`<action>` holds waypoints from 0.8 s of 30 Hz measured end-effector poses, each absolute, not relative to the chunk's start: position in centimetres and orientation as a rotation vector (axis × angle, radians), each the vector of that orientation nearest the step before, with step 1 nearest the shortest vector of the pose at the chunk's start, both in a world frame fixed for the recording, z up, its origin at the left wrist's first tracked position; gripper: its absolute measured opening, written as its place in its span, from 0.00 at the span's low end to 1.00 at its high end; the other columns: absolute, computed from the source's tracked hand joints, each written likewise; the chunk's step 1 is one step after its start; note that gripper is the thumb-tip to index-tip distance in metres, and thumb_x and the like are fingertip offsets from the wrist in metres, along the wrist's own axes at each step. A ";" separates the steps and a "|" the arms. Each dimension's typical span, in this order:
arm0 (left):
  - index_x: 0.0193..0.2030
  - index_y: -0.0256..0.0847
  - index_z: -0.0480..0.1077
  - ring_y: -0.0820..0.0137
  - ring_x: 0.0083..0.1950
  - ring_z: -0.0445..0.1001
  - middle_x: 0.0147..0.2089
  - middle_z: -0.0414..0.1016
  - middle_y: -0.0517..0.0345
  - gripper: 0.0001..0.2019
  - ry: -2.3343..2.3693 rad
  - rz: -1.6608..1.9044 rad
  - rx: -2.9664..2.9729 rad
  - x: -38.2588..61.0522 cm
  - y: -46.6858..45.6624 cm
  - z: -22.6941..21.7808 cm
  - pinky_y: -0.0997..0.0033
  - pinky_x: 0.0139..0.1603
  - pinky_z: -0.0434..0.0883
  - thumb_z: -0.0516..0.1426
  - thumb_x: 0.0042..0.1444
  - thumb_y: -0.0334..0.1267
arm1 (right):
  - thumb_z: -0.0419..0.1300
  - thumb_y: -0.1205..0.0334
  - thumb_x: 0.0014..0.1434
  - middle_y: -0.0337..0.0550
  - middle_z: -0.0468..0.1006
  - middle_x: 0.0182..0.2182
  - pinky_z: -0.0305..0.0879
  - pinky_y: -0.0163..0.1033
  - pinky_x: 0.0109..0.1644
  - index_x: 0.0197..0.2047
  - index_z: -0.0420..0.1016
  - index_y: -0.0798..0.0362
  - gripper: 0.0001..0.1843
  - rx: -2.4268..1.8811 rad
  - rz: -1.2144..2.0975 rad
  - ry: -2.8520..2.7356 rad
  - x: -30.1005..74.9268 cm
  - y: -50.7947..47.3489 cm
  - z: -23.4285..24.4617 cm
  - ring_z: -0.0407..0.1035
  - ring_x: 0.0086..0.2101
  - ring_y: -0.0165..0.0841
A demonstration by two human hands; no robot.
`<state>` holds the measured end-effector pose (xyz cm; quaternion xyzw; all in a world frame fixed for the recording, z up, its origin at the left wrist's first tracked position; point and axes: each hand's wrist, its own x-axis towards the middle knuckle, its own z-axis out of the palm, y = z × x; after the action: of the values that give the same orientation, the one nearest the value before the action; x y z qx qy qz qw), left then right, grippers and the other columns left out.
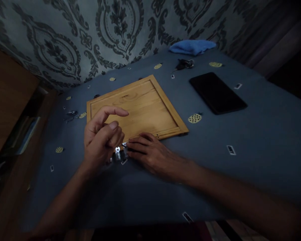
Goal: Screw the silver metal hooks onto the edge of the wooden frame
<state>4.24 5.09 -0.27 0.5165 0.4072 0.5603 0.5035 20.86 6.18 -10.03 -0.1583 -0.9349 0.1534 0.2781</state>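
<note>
A square wooden panel (142,103) with a raised frame lies on a blue patterned cloth (253,140). Just below its near edge sits a small shiny metal piece (120,154). My left hand (101,137) hovers over that piece, index finger stretched out and the other fingers curled with the thumb pressed on them; whether they hold anything is hidden. My right hand (150,152) lies low on the cloth beside the metal piece, fingers together with their tips at it.
A black phone (217,92) lies right of the panel. A folded blue cloth (192,46) and a dark bunch of keys (183,64) are at the far edge by the patterned wall. A small metal item (70,114) lies left; wooden shelves (12,110) stand further left.
</note>
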 end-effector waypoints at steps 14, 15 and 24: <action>0.36 0.43 0.72 0.80 0.15 0.41 0.15 0.47 0.74 0.06 1.066 1.611 1.176 4.6 4.4 1.3 0.77 0.17 0.49 0.65 0.57 0.37 | 0.57 0.72 0.67 0.50 0.81 0.56 0.63 0.55 0.63 0.54 0.78 0.55 0.15 -0.401 0.408 -2.493 20.9 6.3 -10.4 0.69 0.59 0.42; 0.36 0.42 0.73 0.80 0.15 0.41 0.15 0.47 0.74 0.06 1.050 1.615 1.171 4.6 4.3 1.1 0.77 0.17 0.49 0.65 0.57 0.37 | 0.57 0.72 0.67 0.50 0.81 0.56 0.62 0.55 0.63 0.55 0.78 0.54 0.16 -0.404 0.415 -2.501 20.9 6.3 -10.4 0.69 0.59 0.42; 0.37 0.39 0.75 0.82 0.15 0.43 0.15 0.50 0.74 0.05 1.001 1.639 1.159 4.7 4.3 -0.3 0.80 0.17 0.52 0.66 0.57 0.36 | 0.56 0.71 0.68 0.52 0.82 0.55 0.62 0.54 0.63 0.54 0.78 0.56 0.15 -0.398 0.399 -2.495 20.9 6.4 -10.4 0.69 0.59 0.42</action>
<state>4.69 4.30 -0.31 0.4654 0.4020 0.6582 0.4342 20.86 6.35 -10.42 -0.1491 -0.9342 0.1493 0.2878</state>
